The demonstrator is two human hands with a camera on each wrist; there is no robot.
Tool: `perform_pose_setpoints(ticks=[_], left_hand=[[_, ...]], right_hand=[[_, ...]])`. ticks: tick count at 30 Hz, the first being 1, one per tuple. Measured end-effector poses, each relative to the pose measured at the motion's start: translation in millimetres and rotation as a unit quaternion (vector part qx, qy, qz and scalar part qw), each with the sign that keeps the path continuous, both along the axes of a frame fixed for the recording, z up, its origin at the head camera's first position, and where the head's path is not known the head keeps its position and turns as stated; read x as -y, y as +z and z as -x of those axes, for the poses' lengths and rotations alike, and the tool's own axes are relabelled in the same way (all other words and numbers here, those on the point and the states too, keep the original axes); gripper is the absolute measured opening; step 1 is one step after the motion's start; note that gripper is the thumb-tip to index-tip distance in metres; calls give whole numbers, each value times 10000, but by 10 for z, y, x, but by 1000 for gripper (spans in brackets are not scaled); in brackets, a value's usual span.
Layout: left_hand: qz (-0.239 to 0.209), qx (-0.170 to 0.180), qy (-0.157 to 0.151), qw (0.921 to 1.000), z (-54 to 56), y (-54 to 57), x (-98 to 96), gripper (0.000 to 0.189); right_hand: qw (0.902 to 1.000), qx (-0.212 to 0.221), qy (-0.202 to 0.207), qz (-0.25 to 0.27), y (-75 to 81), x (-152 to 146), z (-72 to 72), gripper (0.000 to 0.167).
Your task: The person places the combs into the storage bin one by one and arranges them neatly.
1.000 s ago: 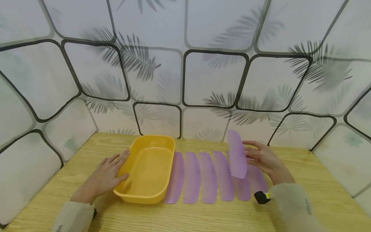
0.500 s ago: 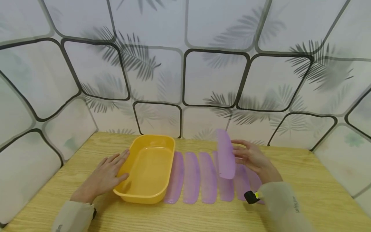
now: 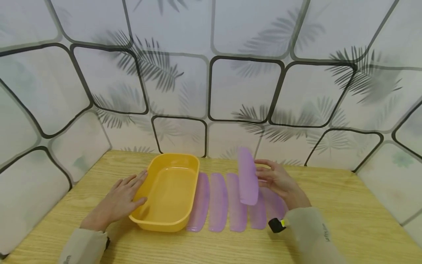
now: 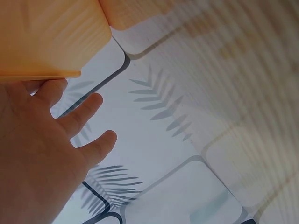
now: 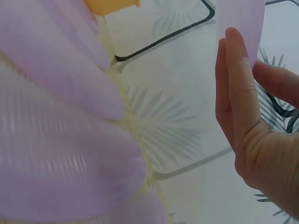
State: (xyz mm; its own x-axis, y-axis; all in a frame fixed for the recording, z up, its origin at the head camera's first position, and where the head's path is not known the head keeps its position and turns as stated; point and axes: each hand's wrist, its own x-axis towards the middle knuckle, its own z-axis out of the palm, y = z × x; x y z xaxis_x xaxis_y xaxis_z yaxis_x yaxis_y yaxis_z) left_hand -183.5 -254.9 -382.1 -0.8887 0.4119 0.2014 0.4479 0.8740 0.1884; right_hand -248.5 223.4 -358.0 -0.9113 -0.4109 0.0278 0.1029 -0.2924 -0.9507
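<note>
My right hand pinches a purple comb by its right edge, fingers and thumb near its middle. That comb is raised and upright-tilted above a row of similar purple combs lying side by side on the table. In the right wrist view the held comb rises from between thumb and fingertips, and fine teeth show on a lying comb. My left hand rests at the left rim of a yellow plastic basin, fingers spread and fairly straight. Left wrist view: fingertips lie right under the basin's rim.
The lying combs stretch rightward from the basin's right side, the first one right beside its wall. Everything stands on a wood-grain table. Behind and at both sides rise walls with a leaf and line pattern.
My right hand has moved left with the held comb, passing over the row of lying combs toward the basin. The left hand and basin have stayed in place.
</note>
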Motion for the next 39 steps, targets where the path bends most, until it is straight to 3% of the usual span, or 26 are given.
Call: perform_pose_setpoints(ticks=[29, 39], left_hand=[[-47, 60, 15, 10000, 3, -1, 5, 72], [-32, 55, 14, 10000, 5, 6, 4, 72]], right_hand=[[9993, -14, 352, 98, -47, 653, 72, 37], [9995, 133, 271, -21, -16, 826, 60, 41]])
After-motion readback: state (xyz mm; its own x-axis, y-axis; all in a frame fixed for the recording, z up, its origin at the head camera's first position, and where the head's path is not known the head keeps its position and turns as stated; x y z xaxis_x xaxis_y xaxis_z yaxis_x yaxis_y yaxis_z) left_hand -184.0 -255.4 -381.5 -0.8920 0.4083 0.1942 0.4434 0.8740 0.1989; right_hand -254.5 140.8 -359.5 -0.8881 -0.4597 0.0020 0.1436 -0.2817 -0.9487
